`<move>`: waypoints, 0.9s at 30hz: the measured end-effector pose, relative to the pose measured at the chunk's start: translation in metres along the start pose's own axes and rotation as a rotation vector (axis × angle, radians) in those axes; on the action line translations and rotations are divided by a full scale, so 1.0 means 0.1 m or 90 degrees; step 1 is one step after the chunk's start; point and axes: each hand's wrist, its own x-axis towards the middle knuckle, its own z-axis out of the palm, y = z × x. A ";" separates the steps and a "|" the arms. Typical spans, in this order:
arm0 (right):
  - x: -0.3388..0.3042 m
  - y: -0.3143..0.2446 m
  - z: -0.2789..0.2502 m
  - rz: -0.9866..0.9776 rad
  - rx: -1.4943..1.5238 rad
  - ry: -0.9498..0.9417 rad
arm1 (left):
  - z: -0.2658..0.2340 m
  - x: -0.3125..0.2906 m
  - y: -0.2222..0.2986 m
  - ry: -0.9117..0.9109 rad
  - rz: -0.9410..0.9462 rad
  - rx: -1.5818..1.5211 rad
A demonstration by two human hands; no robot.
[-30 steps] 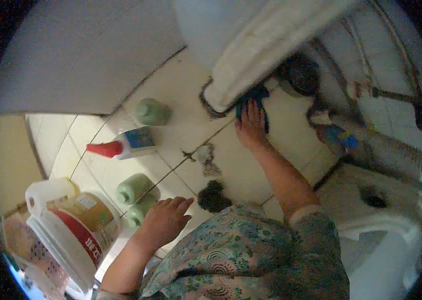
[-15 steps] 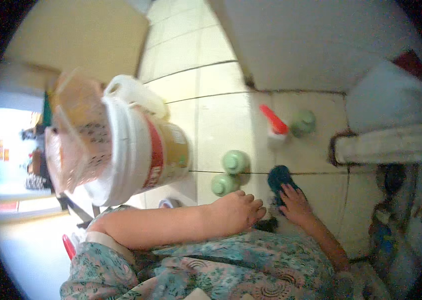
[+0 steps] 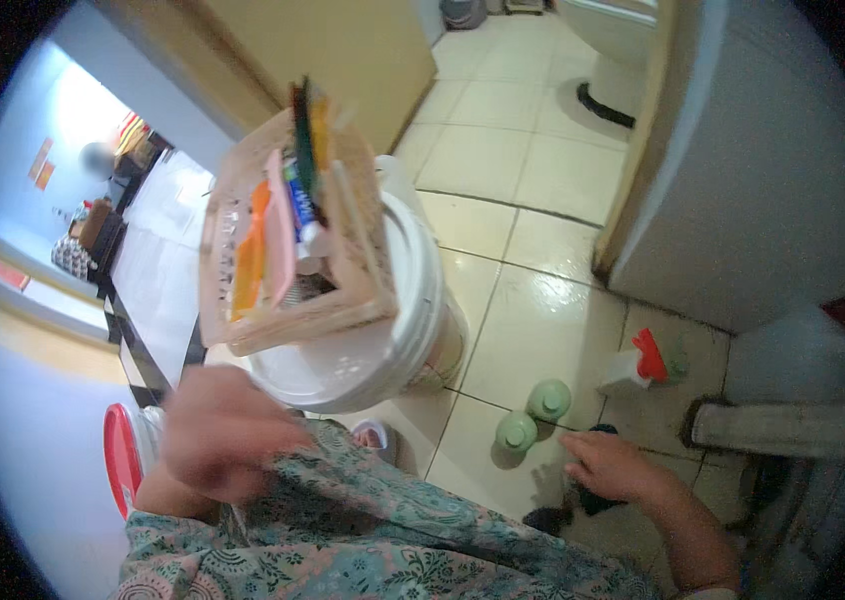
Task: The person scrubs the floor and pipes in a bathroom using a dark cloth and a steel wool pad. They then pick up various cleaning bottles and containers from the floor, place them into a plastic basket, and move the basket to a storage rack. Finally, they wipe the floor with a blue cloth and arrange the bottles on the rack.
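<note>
My left hand (image 3: 233,430) is smeared by motion in front of a white-lidded bucket (image 3: 438,300); its fingers do not show clearly. On the lid sits a pale pink perforated basket (image 3: 233,240), holding a blue and white tube (image 3: 301,205), an orange strip-like item (image 3: 255,250) and other upright items. My right hand (image 3: 611,467) is over the floor with fingers stretched out and nothing visibly in them. Beneath it is a dark, slipper-shaped thing (image 3: 595,500), partly hidden. Left of its fingertips stand two pale green bottles (image 3: 516,431), seen from above, side by side.
A white container with a red top (image 3: 649,355) stands on the tiles (image 3: 503,330), another green item (image 3: 678,365) behind it. A red-rimmed lid or tub (image 3: 121,460) is at the left. A doorway ahead shows a toilet (image 3: 613,30); a wall (image 3: 763,180) rises on the right.
The view has swung up and to the left. My left hand has moved left, from near the right hand to the bucket. My right hand has lifted off the dark slipper-shaped thing.
</note>
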 end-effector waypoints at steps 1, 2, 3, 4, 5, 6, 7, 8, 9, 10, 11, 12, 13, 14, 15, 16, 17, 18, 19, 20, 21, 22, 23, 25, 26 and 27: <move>0.11 -0.19 -0.11 -0.045 0.006 0.008 | 0.03 -0.24 -0.10 0.295 -0.017 -0.003; 0.28 -0.39 -0.19 -0.102 0.021 0.011 | 0.00 -0.49 -0.12 0.583 -0.037 0.008; 0.43 -0.55 -0.25 -0.120 0.015 0.040 | -0.07 -0.71 -0.33 0.756 -0.121 0.051; 0.63 -0.67 -0.28 -0.139 0.018 0.071 | -0.17 -0.77 -0.54 0.823 -0.162 -0.009; 0.81 -0.76 -0.30 -0.152 0.020 0.107 | -0.23 -0.92 -0.85 0.878 -0.314 0.013; 1.00 -0.86 -0.29 -0.156 0.031 0.152 | -0.23 -1.08 -1.05 0.851 -0.393 0.003; 1.22 -0.93 -0.24 -0.158 0.038 0.196 | -0.16 -1.33 -1.29 0.830 -0.504 -0.077; 1.38 -0.97 -0.22 -0.158 0.042 0.240 | -0.04 -1.64 -1.60 0.766 -0.592 -0.174; 1.53 -1.05 -0.18 -0.189 0.095 0.261 | 0.06 -2.09 -1.96 0.751 -0.624 -0.295; 1.66 -1.06 -0.17 -0.202 0.131 0.290 | 0.25 -1.97 -2.09 0.720 -0.599 -0.487; 1.74 -1.08 -0.19 -0.219 0.171 0.315 | 0.34 -1.72 -2.07 0.676 -0.591 -0.613; 1.81 -1.11 -0.18 -0.177 0.189 0.298 | 0.43 -1.47 -1.94 0.592 -0.532 -0.557; 1.85 -1.11 -0.18 -0.135 0.203 0.284 | 0.42 -1.46 -2.08 0.599 -0.579 -0.631; 1.87 -1.13 -0.10 -0.092 0.224 0.260 | 0.45 -1.54 -2.19 0.605 -0.638 -0.703; 1.91 -1.16 -0.02 -0.080 0.247 0.268 | 0.51 -1.67 -2.25 0.579 -0.652 -0.663; 1.98 -1.20 0.07 -0.071 0.275 0.279 | 0.53 -1.80 -2.30 0.549 -0.666 -0.616; 2.04 -1.18 0.13 -0.053 0.292 0.298 | 0.52 -1.72 -2.28 0.518 -0.668 -0.584; 2.12 -1.08 0.25 -0.075 0.220 0.374 | 0.52 -1.63 -2.16 0.553 -0.627 -0.564; 2.13 -1.07 0.25 -0.055 0.213 0.364 | 0.50 -1.59 -2.12 0.530 -0.628 -0.535; 2.14 -1.07 0.25 -0.035 0.208 0.352 | 0.46 -1.59 -2.11 0.504 -0.634 -0.505; 2.14 -1.07 0.26 -0.013 0.203 0.342 | 0.46 -1.59 -2.09 0.478 -0.639 -0.476; 2.16 -1.06 0.29 -0.056 0.193 0.350 | 0.45 -1.56 -2.06 0.498 -0.661 -0.449; 2.20 -1.03 0.32 -0.098 0.183 0.357 | 0.42 -1.60 -2.05 0.515 -0.671 -0.464; 2.23 -1.07 0.32 -0.125 0.183 0.362 | 0.37 -1.64 -2.04 0.543 -0.689 -0.499; 2.24 -1.17 0.31 -0.108 0.196 0.359 | 0.35 -1.63 -2.02 0.567 -0.683 -0.520; 2.26 -1.27 0.30 -0.092 0.211 0.355 | 0.30 -1.62 -1.97 0.590 -0.677 -0.540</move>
